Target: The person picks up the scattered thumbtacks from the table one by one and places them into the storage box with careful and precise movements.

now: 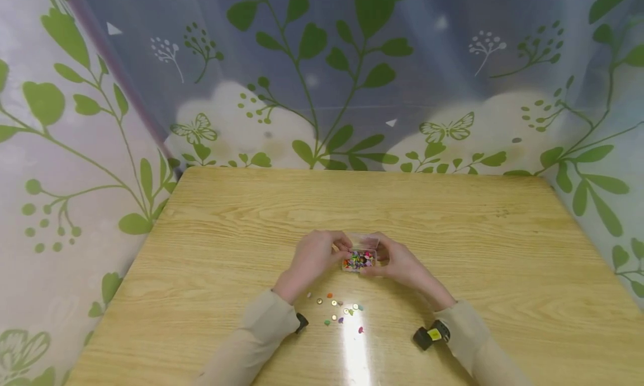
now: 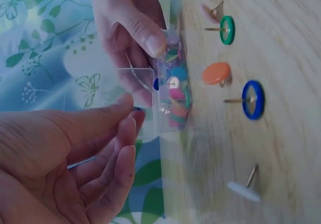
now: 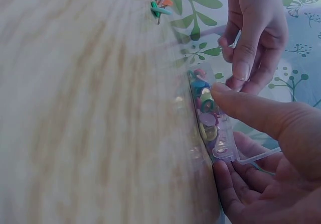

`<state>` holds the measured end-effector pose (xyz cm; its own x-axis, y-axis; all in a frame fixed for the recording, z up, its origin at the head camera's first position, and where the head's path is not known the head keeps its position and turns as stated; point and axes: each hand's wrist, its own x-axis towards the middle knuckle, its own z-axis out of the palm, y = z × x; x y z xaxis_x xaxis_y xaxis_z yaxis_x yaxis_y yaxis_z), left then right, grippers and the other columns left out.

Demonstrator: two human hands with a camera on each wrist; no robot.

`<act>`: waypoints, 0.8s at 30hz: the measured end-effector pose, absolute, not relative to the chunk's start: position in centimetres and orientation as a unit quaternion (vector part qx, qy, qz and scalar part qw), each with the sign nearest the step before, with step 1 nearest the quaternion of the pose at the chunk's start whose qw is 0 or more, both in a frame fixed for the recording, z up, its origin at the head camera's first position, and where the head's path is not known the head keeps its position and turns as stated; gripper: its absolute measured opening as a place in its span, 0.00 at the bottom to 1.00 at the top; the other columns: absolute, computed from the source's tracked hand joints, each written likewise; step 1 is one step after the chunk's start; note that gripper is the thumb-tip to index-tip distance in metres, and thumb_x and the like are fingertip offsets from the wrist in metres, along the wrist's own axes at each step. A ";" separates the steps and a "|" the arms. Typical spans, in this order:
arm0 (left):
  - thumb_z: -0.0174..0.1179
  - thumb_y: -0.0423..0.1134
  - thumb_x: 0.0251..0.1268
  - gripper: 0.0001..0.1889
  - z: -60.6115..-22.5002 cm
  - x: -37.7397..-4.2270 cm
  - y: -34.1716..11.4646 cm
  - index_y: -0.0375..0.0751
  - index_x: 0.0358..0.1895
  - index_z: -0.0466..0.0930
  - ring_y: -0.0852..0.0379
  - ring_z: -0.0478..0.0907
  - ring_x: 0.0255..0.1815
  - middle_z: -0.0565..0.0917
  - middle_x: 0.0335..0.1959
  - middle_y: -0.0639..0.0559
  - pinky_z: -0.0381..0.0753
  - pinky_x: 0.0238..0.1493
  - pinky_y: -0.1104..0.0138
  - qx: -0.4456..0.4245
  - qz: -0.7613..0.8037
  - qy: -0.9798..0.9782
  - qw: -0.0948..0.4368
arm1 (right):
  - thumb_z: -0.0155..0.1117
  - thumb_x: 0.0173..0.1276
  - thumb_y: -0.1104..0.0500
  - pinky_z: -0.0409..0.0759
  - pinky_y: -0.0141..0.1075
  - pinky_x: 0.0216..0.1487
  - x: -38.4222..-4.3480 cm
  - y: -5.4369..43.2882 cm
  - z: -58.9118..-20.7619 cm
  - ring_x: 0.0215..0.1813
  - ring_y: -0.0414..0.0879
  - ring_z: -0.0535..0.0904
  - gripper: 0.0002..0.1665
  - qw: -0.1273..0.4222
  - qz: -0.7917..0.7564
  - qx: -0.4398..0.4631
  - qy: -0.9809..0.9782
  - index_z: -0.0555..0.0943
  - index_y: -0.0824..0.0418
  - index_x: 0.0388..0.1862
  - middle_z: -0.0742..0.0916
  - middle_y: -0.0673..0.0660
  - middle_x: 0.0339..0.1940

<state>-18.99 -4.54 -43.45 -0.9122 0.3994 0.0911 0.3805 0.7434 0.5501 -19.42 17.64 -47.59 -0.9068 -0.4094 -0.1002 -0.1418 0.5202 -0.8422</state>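
A small clear plastic box [image 1: 360, 269] lies on the table with its lid [image 1: 363, 240] raised on the far side. Inside are many colourful thumbtacks [image 1: 359, 259]. My right hand [image 1: 402, 264] holds the box at its right end, thumb along the near side and fingers behind, as the right wrist view shows. Over the box's left end, my left hand [image 2: 75, 153] brings thumb and forefinger together; a dark blue bit of a thumbtack [image 2: 138, 109] shows between their tips, mostly hidden by them.
Several loose thumbtacks are scattered on the wooden table [image 1: 226, 218] between my forearms, among them an orange one [image 2: 216, 73], a blue one [image 2: 253, 100] and a white one [image 2: 244, 191]. A leaf-patterned curtain [image 1: 322, 95] hangs behind the table and at both sides.
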 end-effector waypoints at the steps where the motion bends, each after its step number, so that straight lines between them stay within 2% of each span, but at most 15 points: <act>1: 0.70 0.41 0.63 0.07 -43.5 -19.0 -4.5 0.49 0.42 0.88 0.60 0.82 0.32 0.90 0.38 0.58 0.72 0.29 0.72 0.207 0.291 0.934 0.016 | 0.81 0.56 0.57 0.82 0.48 0.56 -19.4 17.6 -47.6 0.53 0.54 0.83 0.41 0.146 -0.465 -0.160 0.858 0.73 0.60 0.67 0.83 0.62 0.58; 5: 0.69 0.39 0.65 0.09 -43.7 -18.9 -4.7 0.48 0.47 0.88 0.60 0.83 0.32 0.90 0.41 0.57 0.76 0.31 0.70 0.201 0.296 0.933 0.022 | 0.81 0.56 0.57 0.83 0.48 0.55 -19.4 17.6 -47.6 0.53 0.55 0.83 0.41 0.146 -0.466 -0.157 0.858 0.73 0.61 0.67 0.83 0.63 0.58; 10: 0.67 0.39 0.67 0.05 -43.6 -18.6 -5.9 0.49 0.44 0.88 0.59 0.85 0.35 0.90 0.40 0.56 0.82 0.39 0.64 0.189 0.303 0.933 0.038 | 0.81 0.55 0.56 0.82 0.48 0.57 -19.4 17.6 -47.5 0.54 0.55 0.82 0.42 0.143 -0.460 -0.152 0.863 0.73 0.59 0.68 0.82 0.63 0.61; 16: 0.68 0.42 0.67 0.02 -43.2 -18.1 -7.7 0.51 0.37 0.88 0.61 0.82 0.32 0.89 0.35 0.59 0.80 0.33 0.66 0.193 0.263 0.944 0.050 | 0.82 0.54 0.56 0.81 0.49 0.59 -19.4 17.5 -47.5 0.56 0.55 0.81 0.43 0.141 -0.452 -0.144 0.869 0.73 0.57 0.69 0.83 0.61 0.62; 20: 0.70 0.38 0.64 0.03 -43.0 -17.3 -9.0 0.52 0.33 0.87 0.61 0.82 0.32 0.87 0.31 0.59 0.80 0.35 0.66 0.206 0.241 0.946 0.066 | 0.81 0.55 0.56 0.81 0.49 0.59 -19.4 17.5 -47.5 0.55 0.54 0.81 0.43 0.145 -0.450 -0.144 0.869 0.73 0.57 0.69 0.82 0.61 0.62; 24: 0.72 0.36 0.60 0.06 -43.1 -16.5 -10.2 0.53 0.31 0.86 0.62 0.80 0.32 0.86 0.29 0.60 0.80 0.38 0.64 0.217 0.242 0.940 0.107 | 0.81 0.55 0.56 0.81 0.48 0.58 -19.3 17.5 -47.5 0.55 0.53 0.81 0.44 0.149 -0.448 -0.142 0.870 0.72 0.56 0.70 0.82 0.61 0.62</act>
